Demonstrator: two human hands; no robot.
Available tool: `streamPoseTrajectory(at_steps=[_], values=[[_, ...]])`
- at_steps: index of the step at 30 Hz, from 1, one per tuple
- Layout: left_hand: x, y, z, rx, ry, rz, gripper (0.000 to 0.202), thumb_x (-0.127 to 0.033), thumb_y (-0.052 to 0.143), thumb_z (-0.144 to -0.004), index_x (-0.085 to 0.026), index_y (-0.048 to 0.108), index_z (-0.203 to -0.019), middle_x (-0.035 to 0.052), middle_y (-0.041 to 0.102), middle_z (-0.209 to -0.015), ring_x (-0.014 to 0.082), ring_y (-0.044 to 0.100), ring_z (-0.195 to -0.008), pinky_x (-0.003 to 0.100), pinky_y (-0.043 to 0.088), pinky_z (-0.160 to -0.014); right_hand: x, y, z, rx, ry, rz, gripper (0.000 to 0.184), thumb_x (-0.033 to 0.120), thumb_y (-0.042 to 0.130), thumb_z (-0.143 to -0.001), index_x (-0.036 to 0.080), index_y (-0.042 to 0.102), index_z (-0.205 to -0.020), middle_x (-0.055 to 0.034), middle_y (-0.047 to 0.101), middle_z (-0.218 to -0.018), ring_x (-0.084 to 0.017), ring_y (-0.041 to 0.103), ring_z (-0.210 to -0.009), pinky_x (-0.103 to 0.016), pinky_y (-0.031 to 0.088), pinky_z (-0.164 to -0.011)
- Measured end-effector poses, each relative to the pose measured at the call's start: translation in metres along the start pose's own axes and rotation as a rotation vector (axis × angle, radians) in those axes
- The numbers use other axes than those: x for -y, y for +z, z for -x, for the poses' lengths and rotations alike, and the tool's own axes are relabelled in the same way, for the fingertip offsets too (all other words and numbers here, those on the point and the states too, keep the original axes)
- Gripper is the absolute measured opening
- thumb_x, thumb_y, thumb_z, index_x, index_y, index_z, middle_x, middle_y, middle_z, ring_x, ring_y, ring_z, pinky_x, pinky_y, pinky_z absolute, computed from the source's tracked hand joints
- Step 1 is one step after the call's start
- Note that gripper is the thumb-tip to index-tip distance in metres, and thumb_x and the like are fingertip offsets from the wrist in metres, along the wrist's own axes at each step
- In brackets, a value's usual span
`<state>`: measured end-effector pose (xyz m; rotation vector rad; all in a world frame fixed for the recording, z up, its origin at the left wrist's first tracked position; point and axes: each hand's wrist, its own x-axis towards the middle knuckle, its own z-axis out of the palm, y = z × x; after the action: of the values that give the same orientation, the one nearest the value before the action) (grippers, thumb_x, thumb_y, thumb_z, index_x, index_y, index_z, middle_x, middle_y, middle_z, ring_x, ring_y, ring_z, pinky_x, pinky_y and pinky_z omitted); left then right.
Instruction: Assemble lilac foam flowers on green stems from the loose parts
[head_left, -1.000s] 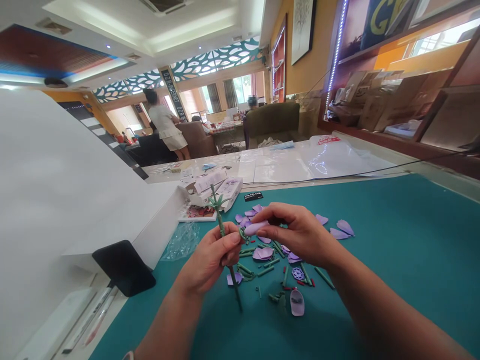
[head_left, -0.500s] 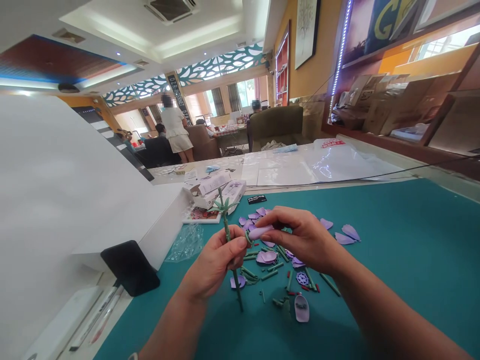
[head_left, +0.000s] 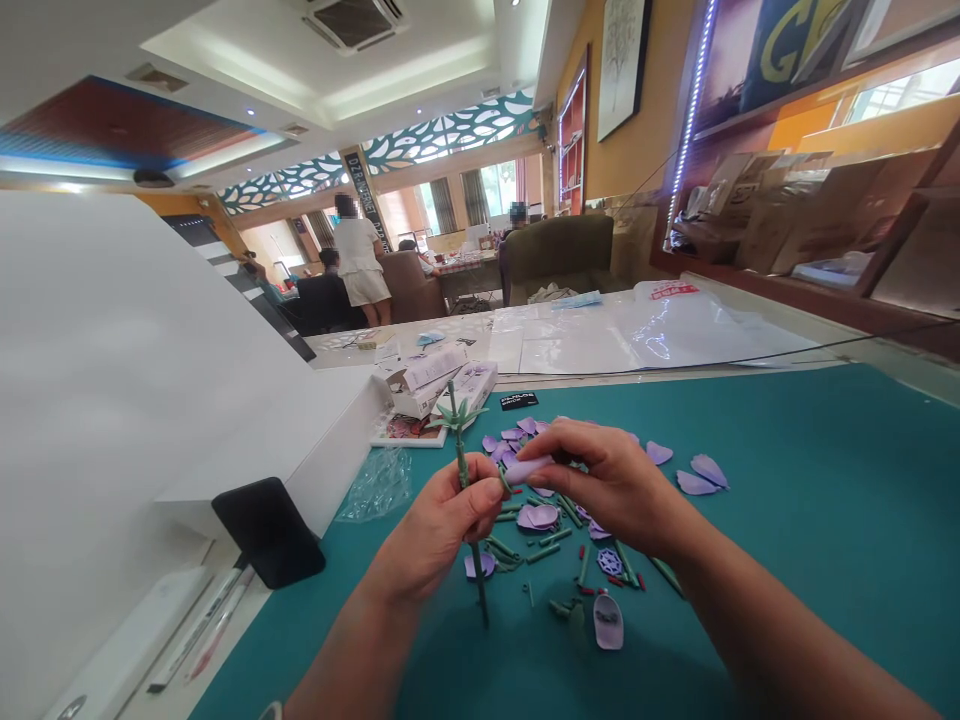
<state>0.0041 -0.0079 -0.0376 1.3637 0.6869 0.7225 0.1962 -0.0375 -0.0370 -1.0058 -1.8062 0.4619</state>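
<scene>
My left hand (head_left: 439,530) is shut around a thin green plastic stem (head_left: 465,490) that stands nearly upright, with a small spray of green leaves (head_left: 459,414) at its top. My right hand (head_left: 611,485) pinches a long lilac petal piece (head_left: 527,469) between fingertips and thumb, its tip close to the stem by my left fingers. Below and around my hands, loose lilac petals (head_left: 538,516), short green stem pieces (head_left: 544,552), a lilac star-patterned disc (head_left: 610,562) and a cupped lilac piece (head_left: 608,622) lie on a teal cutting mat (head_left: 810,500).
At the mat's far edge stand an open white carton (head_left: 431,392) and a picture booklet (head_left: 405,428). To the left are a clear plastic bag (head_left: 379,485), a black stand (head_left: 266,530) and a large white panel (head_left: 135,400). Co-workers stand and sit beyond.
The whole view has drifted slightly, with the mat and parts shifting right and down. Both hands keep the same hold on the stem and petal piece, which sit slightly closer together.
</scene>
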Motion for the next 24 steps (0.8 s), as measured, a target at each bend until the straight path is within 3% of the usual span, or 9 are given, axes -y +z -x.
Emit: streamPoseTrajectory(at_steps=[7,20,24], values=[[-0.0021,0.0026,-0.0007,-0.013,0.014,0.002,0.025,-0.036,0.062,-0.080,-0.018,0.047,-0.072,-0.0087,0.038,-0.052,0.0059,0.029,-0.047,0.023,0.022,-0.049,0.0038,-0.0017,-0.0008,0.025,0.061,-0.099,0.013,0.030,0.062,-0.085,0.019,0.068,-0.087,-0.0012,0.067,-0.078,-0.012,0.057,-0.068,-0.024,0.045,-0.057],[-0.0024,0.0069,-0.0038,-0.066,-0.023,0.023,0.025,-0.034,0.069,-0.074,-0.018,0.051,-0.068,-0.0070,0.040,-0.049,0.0063,0.032,-0.046,0.021,0.024,-0.046,0.0002,0.0019,0.0005,0.040,0.133,-0.188,0.009,0.027,0.064,-0.083,0.018,0.067,-0.085,-0.0008,0.069,-0.081,-0.012,0.061,-0.073,-0.025,0.048,-0.065],[-0.0032,0.0056,-0.0061,-0.055,-0.005,0.037,0.024,-0.032,0.068,-0.075,-0.017,0.051,-0.066,-0.0065,0.041,-0.049,0.0058,0.033,-0.046,0.020,0.027,-0.046,0.0010,0.0003,-0.0014,0.083,0.103,-0.228,0.015,0.028,0.063,-0.085,0.017,0.065,-0.095,0.0003,0.065,-0.081,-0.010,0.058,-0.072,-0.023,0.045,-0.063]])
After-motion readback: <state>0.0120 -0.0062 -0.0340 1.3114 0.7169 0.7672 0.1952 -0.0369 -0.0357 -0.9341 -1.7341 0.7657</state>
